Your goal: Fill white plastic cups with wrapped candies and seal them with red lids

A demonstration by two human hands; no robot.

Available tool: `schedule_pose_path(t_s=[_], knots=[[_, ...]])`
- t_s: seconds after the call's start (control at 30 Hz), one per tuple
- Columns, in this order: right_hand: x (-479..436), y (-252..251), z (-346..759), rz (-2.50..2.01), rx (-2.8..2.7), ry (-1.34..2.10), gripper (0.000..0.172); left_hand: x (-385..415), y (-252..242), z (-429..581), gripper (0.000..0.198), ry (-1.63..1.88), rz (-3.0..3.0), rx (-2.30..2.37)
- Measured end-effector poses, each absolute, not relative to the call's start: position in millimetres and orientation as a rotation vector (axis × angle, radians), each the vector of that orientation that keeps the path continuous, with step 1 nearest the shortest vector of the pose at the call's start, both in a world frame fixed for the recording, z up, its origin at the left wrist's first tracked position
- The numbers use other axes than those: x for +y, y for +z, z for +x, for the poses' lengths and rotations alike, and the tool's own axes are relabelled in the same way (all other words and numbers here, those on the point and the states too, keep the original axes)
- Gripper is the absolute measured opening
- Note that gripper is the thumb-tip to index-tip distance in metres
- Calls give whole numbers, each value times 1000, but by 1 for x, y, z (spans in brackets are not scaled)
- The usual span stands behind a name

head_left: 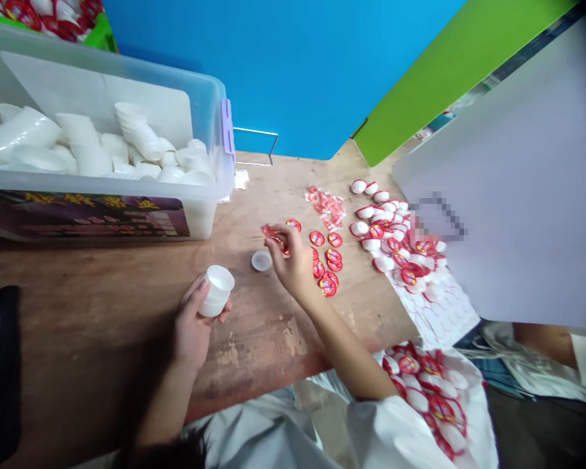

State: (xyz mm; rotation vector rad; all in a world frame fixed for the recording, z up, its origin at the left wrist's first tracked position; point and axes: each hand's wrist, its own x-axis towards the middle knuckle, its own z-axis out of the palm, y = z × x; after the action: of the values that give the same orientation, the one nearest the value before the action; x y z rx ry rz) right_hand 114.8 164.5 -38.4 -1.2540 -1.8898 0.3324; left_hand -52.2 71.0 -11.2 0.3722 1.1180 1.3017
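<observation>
My left hand is wrapped round a short stack of white plastic cups, their open mouths tilted up. My right hand pinches a small red packet between thumb and fingertips. Just below that packet, a single small white cup stands on the table. Red printed round lids lie in loose rows to the right of my right hand, and one lid lies just beyond it. My fingers partly cover another red lid. Further back is a heap of small red clear-wrapped packets.
A clear plastic bin of white cups stands at the left. White cups with red lids are piled at the right, and more fill a white bag below the table edge. Blue and green panels border the back. Another person's arm shows at right.
</observation>
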Motion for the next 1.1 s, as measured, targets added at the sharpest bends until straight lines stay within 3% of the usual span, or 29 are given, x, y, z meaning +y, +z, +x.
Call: schedule_pose_path(t_s=[0.17, 0.33, 0.4, 0.7, 0.97, 1.1], knots=[[146, -21, 128, -1206, -1735, 934, 23, 73, -19, -52, 36, 1253, 428, 1150], [125, -10, 124, -1024, -1571, 1553, 42, 71, -22, -49, 45, 1086, 630, 1163], [122, -7, 123, -1013, -1676, 1643, 40, 69, -21, -50, 41, 1009, 722, 1161], [108, -19, 136, -1219, -1927, 1414, 18, 65, -31, -51, 37, 796, 915, 1209], [92, -35, 142, -1606, -2128, 741, 15, 62, -29, -55, 29, 719, 1271, 1321], [88, -42, 140, -1642, -2194, 520, 19, 62, -29, -50, 39, 789, 1213, 1162]])
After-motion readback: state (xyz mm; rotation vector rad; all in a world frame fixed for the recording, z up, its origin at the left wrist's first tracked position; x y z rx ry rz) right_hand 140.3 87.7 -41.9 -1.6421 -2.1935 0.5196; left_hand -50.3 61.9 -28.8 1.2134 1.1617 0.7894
